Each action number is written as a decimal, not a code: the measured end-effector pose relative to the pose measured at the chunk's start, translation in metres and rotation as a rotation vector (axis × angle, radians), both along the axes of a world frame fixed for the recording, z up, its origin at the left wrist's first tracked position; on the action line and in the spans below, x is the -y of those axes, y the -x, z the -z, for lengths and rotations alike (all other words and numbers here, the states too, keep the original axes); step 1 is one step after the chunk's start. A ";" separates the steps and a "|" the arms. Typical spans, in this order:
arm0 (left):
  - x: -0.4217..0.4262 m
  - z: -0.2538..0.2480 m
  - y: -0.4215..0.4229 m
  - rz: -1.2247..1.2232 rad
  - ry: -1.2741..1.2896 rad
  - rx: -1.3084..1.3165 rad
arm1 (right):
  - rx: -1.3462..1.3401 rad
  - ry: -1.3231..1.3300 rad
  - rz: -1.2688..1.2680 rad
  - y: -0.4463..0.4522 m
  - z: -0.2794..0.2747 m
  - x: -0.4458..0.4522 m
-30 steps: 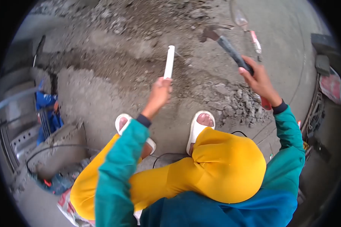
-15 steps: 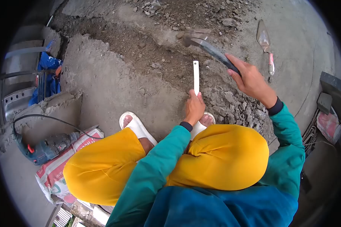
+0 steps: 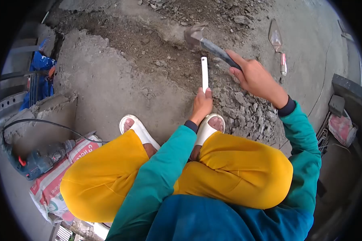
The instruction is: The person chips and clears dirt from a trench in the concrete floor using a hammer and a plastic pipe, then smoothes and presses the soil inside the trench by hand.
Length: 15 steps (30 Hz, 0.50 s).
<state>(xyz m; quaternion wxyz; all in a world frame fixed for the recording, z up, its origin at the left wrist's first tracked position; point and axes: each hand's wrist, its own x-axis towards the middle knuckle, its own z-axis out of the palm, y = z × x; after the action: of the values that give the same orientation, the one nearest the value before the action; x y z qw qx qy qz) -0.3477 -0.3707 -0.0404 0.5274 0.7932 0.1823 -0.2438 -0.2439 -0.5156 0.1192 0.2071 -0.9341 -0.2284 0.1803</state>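
My left hand [image 3: 202, 105] is closed around the lower part of a flat white handle-like strip [image 3: 204, 74] with a hole near its top end. Its lower end is hidden in the fist, so I cannot tell what kind of tool it is. In my right hand [image 3: 256, 79] is a claw hammer [image 3: 219, 53], gripped by its dark handle. The hammer's head hangs over the broken ground, up and left of the white strip and apart from it. Beneath both hands lie a strip of dug-up soil [image 3: 149, 44] and broken concrete rubble [image 3: 249, 114].
A pointed trowel [image 3: 275, 36] with a red and white handle lies on the concrete at right. To the left, a corded power tool [image 3: 40, 160] rests by a red and white bag [image 3: 62, 172]. Grey blocks [image 3: 337, 105] stand at far right. My sandalled feet flank the slab's edge.
The hammer has moved a little to the left, its head now less blurred. My left hand and the white strip have shifted slightly up in view. The whole view has drifted slightly.
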 end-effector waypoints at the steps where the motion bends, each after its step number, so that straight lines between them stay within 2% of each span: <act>1: -0.006 0.003 -0.001 -0.063 0.097 -0.105 | 0.046 -0.131 0.053 -0.002 0.001 -0.002; 2: -0.012 0.010 0.002 -0.130 0.190 -0.216 | 0.047 -0.139 0.042 -0.004 -0.001 -0.006; 5: -0.013 0.028 0.011 -0.147 0.219 -0.171 | 0.278 -0.330 0.100 -0.011 -0.006 -0.018; 9: -0.011 0.032 0.013 -0.159 0.266 -0.189 | 0.245 -0.296 0.114 0.002 0.042 -0.017; 11: -0.013 0.019 0.006 -0.189 0.309 -0.212 | -0.140 0.330 -0.208 -0.006 0.063 0.000; 13: -0.020 0.005 0.000 -0.262 0.510 -0.504 | -0.106 0.278 -0.219 -0.014 0.052 -0.002; 14: -0.022 0.004 -0.001 -0.255 0.531 -0.526 | -0.089 0.222 -0.248 -0.025 0.046 -0.006; 15: -0.022 0.005 0.001 -0.264 0.535 -0.505 | -0.074 0.168 -0.173 -0.025 0.034 -0.010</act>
<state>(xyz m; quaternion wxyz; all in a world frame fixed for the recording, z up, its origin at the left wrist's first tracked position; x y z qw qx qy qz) -0.3488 -0.3488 -0.0451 0.6809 0.5124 0.3371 -0.4002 -0.2193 -0.5054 0.0854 0.1202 -0.9176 -0.2843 0.2504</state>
